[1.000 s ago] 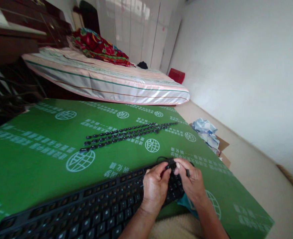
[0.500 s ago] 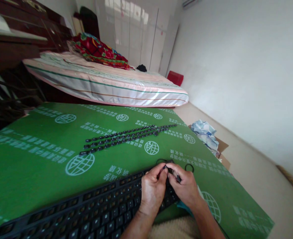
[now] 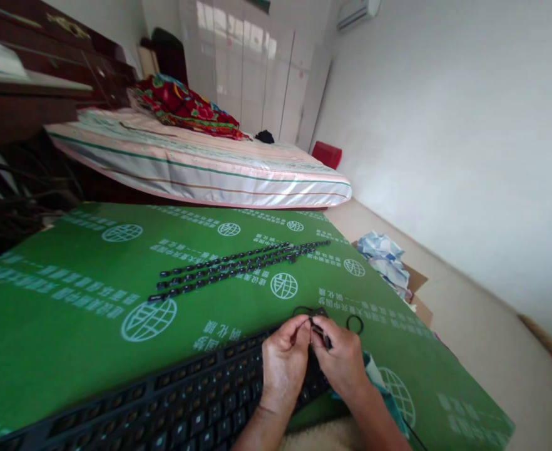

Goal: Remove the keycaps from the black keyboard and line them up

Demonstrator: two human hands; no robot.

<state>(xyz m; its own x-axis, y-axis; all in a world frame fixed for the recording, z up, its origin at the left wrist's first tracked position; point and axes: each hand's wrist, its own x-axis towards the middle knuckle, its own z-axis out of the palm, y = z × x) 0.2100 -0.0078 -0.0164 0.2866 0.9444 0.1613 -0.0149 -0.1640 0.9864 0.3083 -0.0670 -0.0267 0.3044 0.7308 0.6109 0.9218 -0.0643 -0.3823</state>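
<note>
A black keyboard [image 3: 173, 401] lies along the near edge of the green mat [image 3: 92, 300]. My left hand [image 3: 283, 363] and my right hand [image 3: 342, 363] meet over its right end. My right hand pinches a small black tool [image 3: 322, 334]. My left hand's fingers are curled and pinched against the tool's tip; what they hold is too small to make out. Three rows of removed black keycaps [image 3: 229, 266] lie in lines on the mat beyond the keyboard. A thin black wire loop [image 3: 353, 324] rests just past my hands.
A bed with a striped mattress [image 3: 201, 166] and a red floral quilt [image 3: 182, 106] stands behind the table. Dark wooden furniture [image 3: 32, 81] is at the left. A cardboard box with crumpled paper [image 3: 388, 260] sits on the floor to the right, a red box [image 3: 327, 154] further back.
Both hands have drawn slightly toward me and left along the keyboard's right end. The view has tilted up a little. The keycap rows have not moved.
</note>
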